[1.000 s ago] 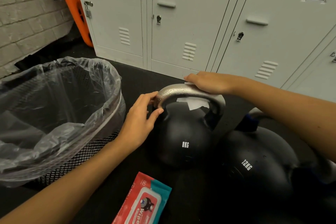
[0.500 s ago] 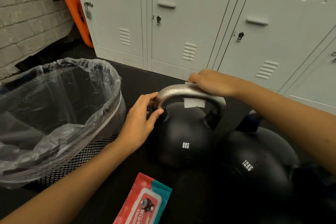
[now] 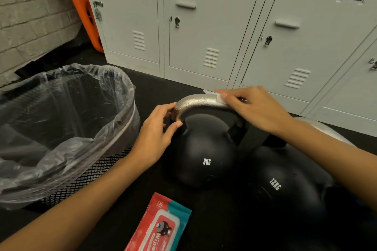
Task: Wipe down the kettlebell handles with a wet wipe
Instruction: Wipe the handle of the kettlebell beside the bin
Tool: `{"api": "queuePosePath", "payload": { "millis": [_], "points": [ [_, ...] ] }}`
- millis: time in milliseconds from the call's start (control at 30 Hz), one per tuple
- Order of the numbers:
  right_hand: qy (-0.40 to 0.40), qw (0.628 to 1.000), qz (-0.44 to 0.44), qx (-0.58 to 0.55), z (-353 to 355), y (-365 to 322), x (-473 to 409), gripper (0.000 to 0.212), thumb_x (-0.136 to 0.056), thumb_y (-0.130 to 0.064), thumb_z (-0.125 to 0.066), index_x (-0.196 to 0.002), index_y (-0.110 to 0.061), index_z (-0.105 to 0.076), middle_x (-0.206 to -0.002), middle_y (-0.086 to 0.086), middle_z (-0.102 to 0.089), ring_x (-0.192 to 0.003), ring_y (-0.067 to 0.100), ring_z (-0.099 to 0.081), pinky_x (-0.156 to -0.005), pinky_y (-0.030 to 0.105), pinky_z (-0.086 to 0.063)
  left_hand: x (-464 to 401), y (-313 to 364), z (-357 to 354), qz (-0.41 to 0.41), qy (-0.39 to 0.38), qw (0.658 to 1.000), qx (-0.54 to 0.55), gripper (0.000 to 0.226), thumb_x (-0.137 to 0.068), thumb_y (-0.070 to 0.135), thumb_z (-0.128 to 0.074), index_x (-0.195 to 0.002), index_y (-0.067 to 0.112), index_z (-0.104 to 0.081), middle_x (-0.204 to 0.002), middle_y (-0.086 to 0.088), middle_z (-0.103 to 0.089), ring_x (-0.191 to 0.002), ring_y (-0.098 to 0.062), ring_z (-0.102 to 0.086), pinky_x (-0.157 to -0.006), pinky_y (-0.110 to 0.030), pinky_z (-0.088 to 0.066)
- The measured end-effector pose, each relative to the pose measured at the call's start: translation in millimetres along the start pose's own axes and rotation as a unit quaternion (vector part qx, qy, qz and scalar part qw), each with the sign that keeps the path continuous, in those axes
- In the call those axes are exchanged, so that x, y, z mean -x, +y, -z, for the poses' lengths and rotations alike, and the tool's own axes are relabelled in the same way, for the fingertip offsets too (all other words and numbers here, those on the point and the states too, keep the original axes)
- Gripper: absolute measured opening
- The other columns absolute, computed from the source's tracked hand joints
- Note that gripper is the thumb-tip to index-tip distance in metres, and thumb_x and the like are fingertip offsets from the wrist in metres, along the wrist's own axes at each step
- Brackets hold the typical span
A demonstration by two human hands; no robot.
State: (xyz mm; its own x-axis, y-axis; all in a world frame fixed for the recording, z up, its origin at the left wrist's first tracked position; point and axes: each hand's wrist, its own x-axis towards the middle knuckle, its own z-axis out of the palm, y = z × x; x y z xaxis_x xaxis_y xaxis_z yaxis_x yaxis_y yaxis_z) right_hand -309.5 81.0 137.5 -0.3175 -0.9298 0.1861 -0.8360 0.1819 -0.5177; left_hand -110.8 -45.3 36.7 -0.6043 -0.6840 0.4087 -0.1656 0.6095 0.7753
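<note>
White lockers (image 3: 204, 26) along the back, behind the 8KG kettlebell (image 3: 206, 153). Lined mesh bin (image 3: 67, 128) just left of it, mouth open. 12KG kettlebell (image 3: 285, 185) touching or nearly touching its right flank, silver handle (image 3: 324, 130) mostly hidden by the forearm. Wipe packet (image 3: 161, 228) on black floor in front. Left hand (image 3: 157, 134) curled round the left bend of the 8KG handle (image 3: 197, 102), steadying. Right hand (image 3: 253, 108) pressing a white wet wipe (image 3: 214, 94) flat on the handle's top right. Step judged: wiping the first handle, droplets showing on its left part. Next calls for dragging the wipe down each bend, then on to the 12KG. Room tight on both flanks; open toward the lockers.
</note>
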Motion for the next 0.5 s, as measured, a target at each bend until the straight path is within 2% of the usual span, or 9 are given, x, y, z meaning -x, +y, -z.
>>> {"api": "queuePosePath", "payload": {
  "millis": [67, 100, 133, 200, 300, 433, 500],
  "points": [
    [-0.002, 1.000, 0.022, 0.001, -6, -8, -5, 0.031, -0.101, -0.034, -0.048, -0.127, -0.030, -0.065, -0.103, -0.012, -0.073, -0.081, -0.005, -0.060, -0.076, 0.008, -0.042, 0, 0, 0, 0.000, 0.000, 1.000, -0.002, 0.046, -0.088, 0.015, -0.065, -0.132, 0.020, -0.050, -0.122, 0.009, -0.053, -0.112, -0.003, -0.054, -0.090, -0.022, -0.048],
    [-0.004, 0.999, 0.042, -0.007, -11, -13, -5, 0.031, -0.101, -0.032, -0.049, -0.128, -0.029, -0.064, -0.115, -0.014, -0.070, -0.096, -0.009, -0.060, -0.088, 0.008, -0.043, 0, 1, 0, -0.001, 0.000, 1.000, -0.004, 0.047, -0.088, 0.015, -0.065, -0.132, 0.020, -0.050, -0.122, 0.009, -0.053, -0.112, -0.003, -0.054, -0.090, -0.021, -0.048],
    [-0.005, 0.998, 0.064, -0.016, -15, -16, -4, 0.032, -0.100, -0.030, -0.051, -0.130, -0.028, -0.062, -0.126, -0.016, -0.065, -0.111, -0.008, -0.057, -0.100, 0.012, -0.040, 0, 0, 0, -0.002, -0.001, 1.000, -0.006, 0.047, -0.088, 0.015, -0.065, -0.132, 0.020, -0.050, -0.122, 0.010, -0.053, -0.112, -0.003, -0.053, -0.089, -0.019, -0.047],
    [-0.003, 0.994, 0.106, -0.014, -21, -11, 1, 0.035, -0.099, -0.025, -0.056, -0.134, -0.025, -0.059, -0.138, -0.012, -0.056, -0.129, 0.000, -0.048, -0.111, 0.020, -0.035, 0, 0, 0, -0.001, -0.001, 1.000, -0.007, 0.047, -0.088, 0.015, -0.065, -0.132, 0.020, -0.049, -0.122, 0.010, -0.053, -0.112, -0.001, -0.053, -0.088, -0.015, -0.046],
    [0.018, 0.987, 0.153, 0.031, -18, 12, 13, 0.038, -0.097, -0.021, -0.060, -0.135, -0.022, -0.058, -0.142, -0.008, -0.053, -0.135, 0.005, -0.045, -0.114, 0.025, -0.034, 0, 0, -1, 0.004, -0.001, 1.000, -0.005, 0.048, -0.088, 0.015, -0.065, -0.133, 0.020, -0.049, -0.123, 0.010, -0.052, -0.112, 0.000, -0.052, -0.088, -0.015, -0.045],
    [0.026, 0.992, 0.121, 0.001, -4, 22, 14, 0.036, -0.097, -0.027, -0.058, -0.132, -0.027, -0.060, -0.134, -0.013, -0.059, -0.125, -0.006, -0.049, -0.105, 0.008, -0.031, 0, 0, -1, 0.005, 0.002, 1.000, -0.001, 0.047, -0.088, 0.015, -0.065, -0.133, 0.020, -0.049, -0.122, 0.010, -0.053, -0.112, -0.001, -0.053, -0.089, -0.020, -0.047],
    [0.018, 0.993, 0.120, 0.011, -6, 15, 6, 0.035, -0.098, -0.031, -0.056, -0.133, -0.029, -0.059, -0.131, -0.014, -0.061, -0.119, -0.003, -0.054, -0.102, 0.011, -0.037, 0, -1, -1, 0.006, 0.002, 1.000, -0.003, 0.047, -0.088, 0.015, -0.065, -0.133, 0.019, -0.049, -0.122, 0.009, -0.053, -0.113, -0.002, -0.053, -0.090, -0.021, -0.047]
  ]
}}
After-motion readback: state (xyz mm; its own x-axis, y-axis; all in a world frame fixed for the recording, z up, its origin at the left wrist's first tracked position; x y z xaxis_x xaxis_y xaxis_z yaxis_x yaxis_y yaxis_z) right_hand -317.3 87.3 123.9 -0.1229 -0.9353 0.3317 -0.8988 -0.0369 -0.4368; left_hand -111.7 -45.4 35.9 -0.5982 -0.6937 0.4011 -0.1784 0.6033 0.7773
